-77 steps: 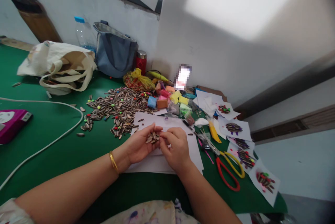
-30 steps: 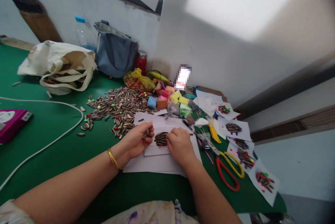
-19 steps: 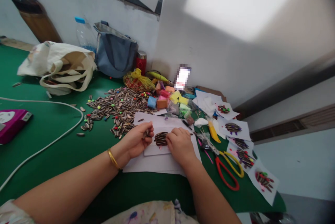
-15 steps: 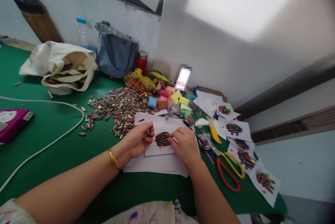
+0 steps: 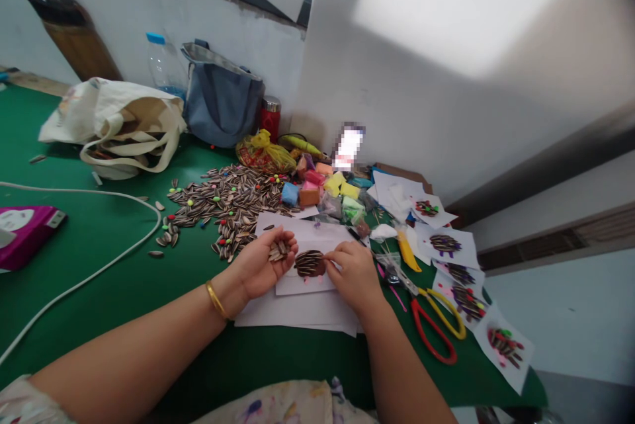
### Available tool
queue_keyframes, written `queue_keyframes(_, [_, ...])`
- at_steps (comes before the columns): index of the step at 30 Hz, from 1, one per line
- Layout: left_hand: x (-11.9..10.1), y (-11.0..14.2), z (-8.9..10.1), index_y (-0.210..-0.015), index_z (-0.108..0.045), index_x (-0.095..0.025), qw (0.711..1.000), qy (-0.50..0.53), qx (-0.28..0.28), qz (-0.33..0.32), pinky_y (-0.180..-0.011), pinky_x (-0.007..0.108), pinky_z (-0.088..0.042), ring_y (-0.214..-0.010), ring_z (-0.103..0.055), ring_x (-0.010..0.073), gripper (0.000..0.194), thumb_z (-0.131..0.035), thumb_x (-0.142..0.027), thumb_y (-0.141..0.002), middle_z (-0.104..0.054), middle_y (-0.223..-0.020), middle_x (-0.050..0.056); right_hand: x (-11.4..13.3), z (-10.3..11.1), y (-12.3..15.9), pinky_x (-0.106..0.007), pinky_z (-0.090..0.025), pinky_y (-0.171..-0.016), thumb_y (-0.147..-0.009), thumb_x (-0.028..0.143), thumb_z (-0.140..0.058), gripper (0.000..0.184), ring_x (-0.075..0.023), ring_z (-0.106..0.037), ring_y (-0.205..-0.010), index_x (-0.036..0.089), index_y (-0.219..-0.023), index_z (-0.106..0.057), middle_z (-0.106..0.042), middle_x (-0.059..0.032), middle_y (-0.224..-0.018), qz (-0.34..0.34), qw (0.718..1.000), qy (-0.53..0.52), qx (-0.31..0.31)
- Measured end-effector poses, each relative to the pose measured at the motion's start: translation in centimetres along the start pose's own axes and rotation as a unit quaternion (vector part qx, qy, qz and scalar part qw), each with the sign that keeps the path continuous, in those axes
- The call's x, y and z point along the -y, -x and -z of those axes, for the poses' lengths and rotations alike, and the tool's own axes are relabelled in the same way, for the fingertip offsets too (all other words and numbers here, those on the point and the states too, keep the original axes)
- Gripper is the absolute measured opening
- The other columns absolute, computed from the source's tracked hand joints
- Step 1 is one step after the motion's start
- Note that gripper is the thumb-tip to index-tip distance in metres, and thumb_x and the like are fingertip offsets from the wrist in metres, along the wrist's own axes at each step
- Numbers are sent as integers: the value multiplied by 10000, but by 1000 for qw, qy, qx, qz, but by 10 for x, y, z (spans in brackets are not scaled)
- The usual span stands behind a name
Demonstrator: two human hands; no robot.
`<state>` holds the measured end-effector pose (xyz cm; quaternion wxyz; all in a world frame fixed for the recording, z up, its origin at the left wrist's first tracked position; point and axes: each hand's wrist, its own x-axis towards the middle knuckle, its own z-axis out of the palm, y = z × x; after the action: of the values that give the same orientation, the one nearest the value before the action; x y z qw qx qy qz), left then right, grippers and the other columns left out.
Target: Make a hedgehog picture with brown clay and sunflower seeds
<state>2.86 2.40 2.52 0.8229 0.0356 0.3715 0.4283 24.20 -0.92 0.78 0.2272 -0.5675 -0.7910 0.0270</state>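
Observation:
In my cupped left hand (image 5: 258,265) lies a small heap of sunflower seeds (image 5: 279,251). Just right of it, a brown clay shape (image 5: 309,264) covered in rows of striped seeds sits on a small white card (image 5: 292,287), with pink bits along its lower edge. The thumb and fingers of my right hand (image 5: 353,273) are pinched together at the right edge of the clay; what they hold, if anything, is too small to make out. Larger white sheets (image 5: 297,315) lie beneath the card.
Loose seeds (image 5: 233,196) with coloured beads spread behind my left hand. Clay packets (image 5: 310,196) and a phone (image 5: 348,147) stand beyond the sheets. Scissors (image 5: 434,331) and finished-looking seed cards (image 5: 505,344) lie to the right. A white cable (image 5: 99,265) curves at left.
My left hand has opened from a loose curl into a cup, showing the seeds in its palm. My right hand stays pinched at the clay's right edge.

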Motion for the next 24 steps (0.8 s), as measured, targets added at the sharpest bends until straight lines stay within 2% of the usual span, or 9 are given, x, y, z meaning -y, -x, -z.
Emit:
queue_keyframes(7, [1, 1, 0, -979, -660, -84, 999, 27, 19, -1, -771, 360, -625, -967, -706, 258, 272, -446, -251, -971, -697, -1011, 196, 0, 0, -2, -331, -392, -799, -890, 217, -621, 133, -186, -574, -815, 218, -860, -751, -659, -38, -822, 5, 997, -40, -61])
queue_keyframes(10, [1, 2, -1, -1006, -639, -99, 1000, -5, 13, -2, -562, 209, -575, -800, -707, 173, 162, -507, -117, -915, -684, -943, 144, 0, -2, -2, -335, -402, -802, -902, 230, -604, 146, -187, -576, -821, 213, -866, -744, -659, -44, -835, 0, 996, -49, -77])
queue_keyframes(12, [-3, 1, 0, -1018, -625, -121, 999, -39, 16, -26, -379, 109, -386, -580, -613, 79, 202, -527, -34, -864, -634, -803, 58, 0, -3, -3, -337, -406, -808, -902, 227, -603, 144, -190, -578, -829, 209, -872, -742, -660, -46, -844, -5, 995, -52, -83])
queue_keyframes(14, [-14, -2, 1, -1012, -620, -146, 992, -83, 21, -92, -335, 102, -247, -467, -489, 40, 233, -529, -18, -839, -557, -706, -8, 0, -5, -3, -337, -407, -808, -898, 220, -605, 140, -190, -579, -831, 207, -871, -742, -662, -47, -848, -8, 995, -54, -86])
queue_keyframes(16, [-32, -7, 5, -1001, -636, -165, 970, -146, 3, -196, -373, 118, -276, -484, -477, 47, 183, -555, -92, -854, -543, -698, -20, 0, -6, -4, -337, -407, -805, -891, 217, -610, 136, -190, -579, -827, 206, -864, -743, -663, -48, -847, -4, 994, -58, -89])
queue_keyframes(18, [-53, -14, 13, -975, -671, -179, 924, -220, -44, -310, -480, 151, -394, -595, -547, 80, 147, -563, -197, -877, -588, -744, 1, 0, -7, -4, -337, -408, -803, -887, 215, -612, 133, -190, -578, -824, 204, -864, -743, -664, -48, -847, 2, 994, -64, -90])
queue_keyframes(20, [-73, -21, 22, -902, -707, -174, 843, -328, -96, -415, -722, 225, -490, -836, -623, 143, 204, -522, -259, -904, -672, -888, 52, -1, -8, -5, -336, -409, -803, -887, 214, -611, 133, -190, -575, -821, 204, -862, -742, -662, -47, -843, 4, 993, -70, -91])
queue_keyframes(22, [-89, -28, 30, -886, -733, -186, 728, -482, -129, -470, -938, 326, -447, -1042, -609, 218, 290, -473, -308, -928, -704, -1030, 82, -1, -10, -5, -335, -411, -803, -886, 212, -610, 135, -190, -573, -819, 205, -857, -741, -658, -46, -837, 4, 993, -73, -92])
queue_keyframes(24, [-97, -32, 36, -917, -748, -202, 580, -632, -150, -493, -1021, 396, -379, -1130, -568, 276, 276, -502, -325, -912, -694, -1123, 93, -2, -11, -5, -335, -412, -805, -884, 207, -607, 136, -191, -573, -823, 207, -861, -741, -656, -47, -838, 3, 993, -73, -93])
